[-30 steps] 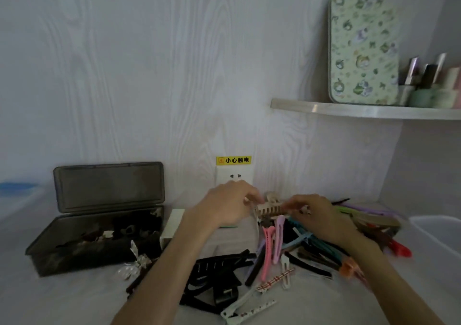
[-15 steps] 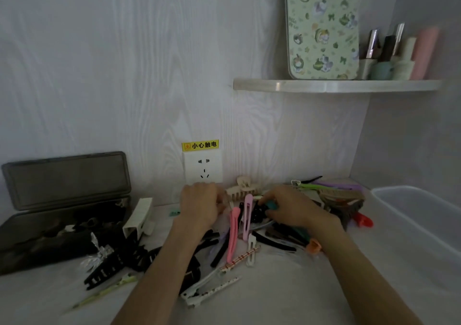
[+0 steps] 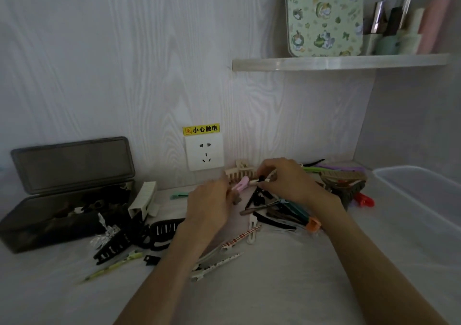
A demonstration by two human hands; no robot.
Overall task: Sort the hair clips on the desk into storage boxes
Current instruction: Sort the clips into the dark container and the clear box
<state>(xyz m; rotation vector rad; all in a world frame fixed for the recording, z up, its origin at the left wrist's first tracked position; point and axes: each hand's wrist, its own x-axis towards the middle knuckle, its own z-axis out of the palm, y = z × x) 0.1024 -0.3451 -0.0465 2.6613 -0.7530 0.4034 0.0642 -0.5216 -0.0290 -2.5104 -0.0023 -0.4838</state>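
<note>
Both hands have lifted: left hand pinches a pink clip, right hand a slim clip.

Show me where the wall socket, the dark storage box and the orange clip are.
wall socket (image 3: 204, 152): head view, middle of its white faceplate.
dark storage box (image 3: 72, 164): head view, on its raised lid.
orange clip (image 3: 313, 224): head view, its orange end beside the right forearm.
</note>
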